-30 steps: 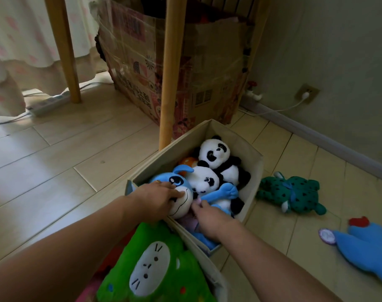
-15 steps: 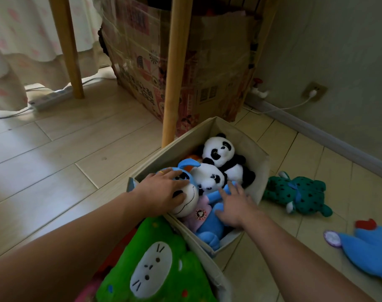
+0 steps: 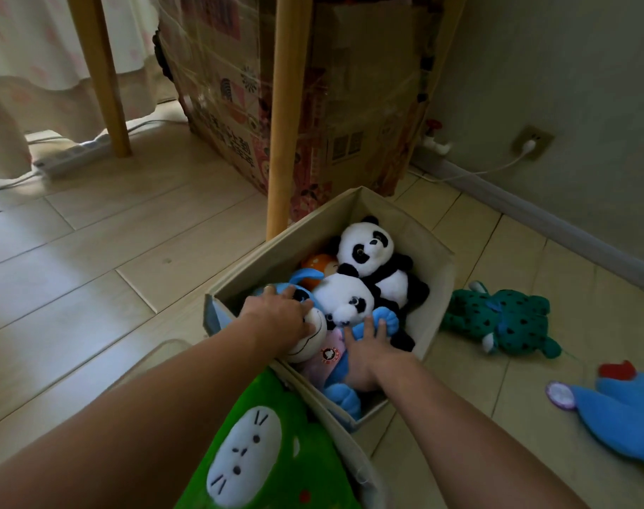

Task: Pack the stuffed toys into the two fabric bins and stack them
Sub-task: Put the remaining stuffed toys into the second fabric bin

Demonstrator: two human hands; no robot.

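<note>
Pressing the blue doll (image 3: 309, 347) down into the far fabric bin (image 3: 437, 288), left hand (image 3: 276, 317) flat on its head and right hand (image 3: 368, 347) spread over its body, looks risky imo since overstuffing could pop the pandas (image 3: 364, 251) out or bulge the walls, wrecking stacking.

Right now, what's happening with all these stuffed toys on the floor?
A person is packing plush toys into a beige fabric bin on the floor. The left hand presses on the head of a blue doll, and the right hand pushes with spread fingers on its blue arm. Two pandas already sit inside. A green spotted toy and a blue toy lie on the floor to the right, not yet packed. A green plush fills a nearer bin.
</note>
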